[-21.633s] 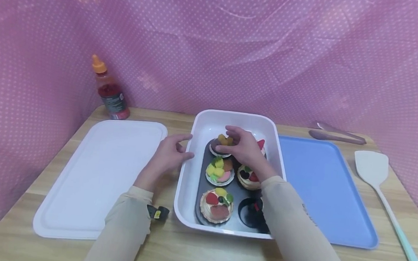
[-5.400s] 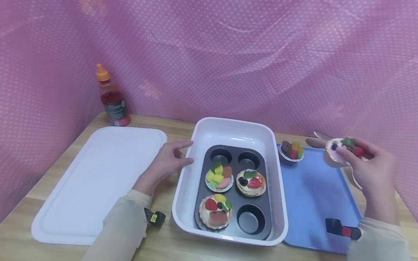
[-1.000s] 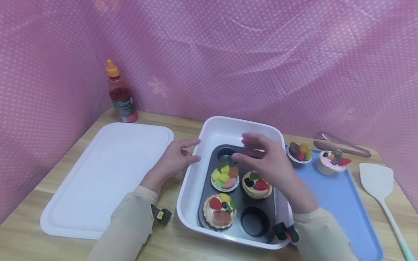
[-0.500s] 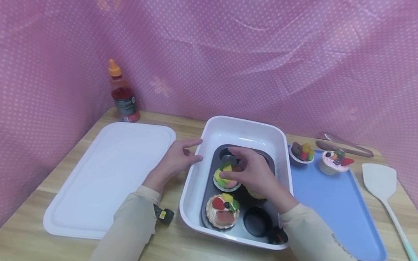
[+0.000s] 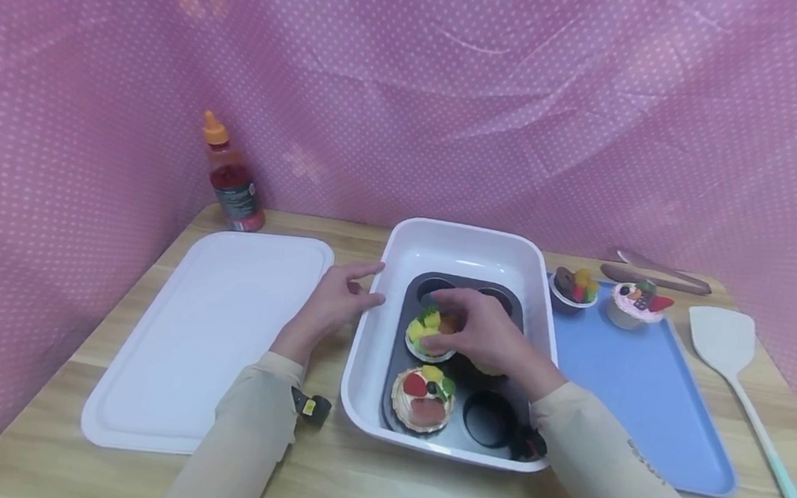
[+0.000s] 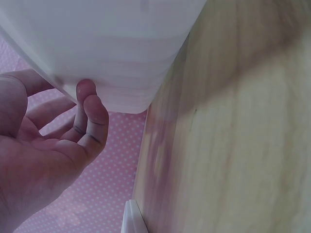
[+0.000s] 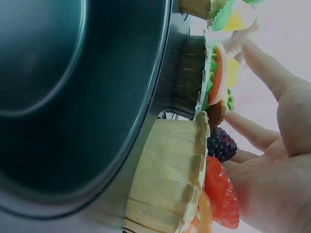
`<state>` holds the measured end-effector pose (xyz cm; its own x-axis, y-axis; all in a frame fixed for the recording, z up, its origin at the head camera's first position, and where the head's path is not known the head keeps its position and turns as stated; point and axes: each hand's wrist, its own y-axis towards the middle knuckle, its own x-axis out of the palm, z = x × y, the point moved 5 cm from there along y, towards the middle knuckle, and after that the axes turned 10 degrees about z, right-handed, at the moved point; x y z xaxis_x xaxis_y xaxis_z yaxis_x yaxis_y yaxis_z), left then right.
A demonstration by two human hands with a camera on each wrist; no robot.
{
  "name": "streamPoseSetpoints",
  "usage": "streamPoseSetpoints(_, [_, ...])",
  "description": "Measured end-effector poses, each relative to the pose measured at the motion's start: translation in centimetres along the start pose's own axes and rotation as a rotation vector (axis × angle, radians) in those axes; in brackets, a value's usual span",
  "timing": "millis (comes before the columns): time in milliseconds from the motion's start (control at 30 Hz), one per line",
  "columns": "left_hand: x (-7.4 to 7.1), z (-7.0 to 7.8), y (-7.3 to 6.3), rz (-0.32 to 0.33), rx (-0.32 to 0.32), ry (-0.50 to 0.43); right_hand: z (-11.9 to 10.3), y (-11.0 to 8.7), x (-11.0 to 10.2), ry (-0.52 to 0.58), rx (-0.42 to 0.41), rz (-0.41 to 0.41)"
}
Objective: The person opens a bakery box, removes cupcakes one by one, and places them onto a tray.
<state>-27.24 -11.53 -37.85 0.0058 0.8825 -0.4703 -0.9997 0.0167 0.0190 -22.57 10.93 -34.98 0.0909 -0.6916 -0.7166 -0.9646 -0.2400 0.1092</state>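
Right hand point(image 5: 482, 331) moved to yellow-topped tart point(image 5: 423, 333), sleeve lettering point(image 5: 645, 462) and bottle label point(image 5: 236, 198) illegible

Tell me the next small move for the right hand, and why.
Probably close the right hand gently on the yellow-topped tart: the hand spreads over it, while a chocolate cupcake and a pink cupcake sit on the blue tray, suggesting this one may follow.

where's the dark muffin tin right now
Just right of centre in the head view, the muffin tin lies in the white tub, left of the blue tray, partly under the right hand.
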Motion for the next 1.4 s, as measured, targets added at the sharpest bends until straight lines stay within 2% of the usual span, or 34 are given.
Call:
streamPoseSetpoints(200, [0.12, 0.09, 0.01, -0.002, -0.008, 0.002, -0.15, -0.05, 0.21, -0.080, -0.041, -0.043])
streamPoseSetpoints(433, [-0.05, 0.32, -0.10, 0.004, -0.033, 0.035, -0.23, 0.07, 0.23, -0.102, -0.048, -0.051])
streamPoseSetpoints(633, [-0.15, 0.23, 0.06, 0.001, -0.028, 0.021, -0.26, 0.24, 0.33, -0.120, -0.049, -0.057])
streamPoseSetpoints(1167, [-0.20, 0.35, 0.41, -0.019, -0.014, 0.006, -0.37, 0.28, 0.21, -0.076, -0.034, -0.051])
streamPoseSetpoints(1400, [-0.34, 0.37, 0.57, -0.020, -0.019, 0.017, -0.51, 0.38, 0.16, -0.076, -0.065, -0.050])
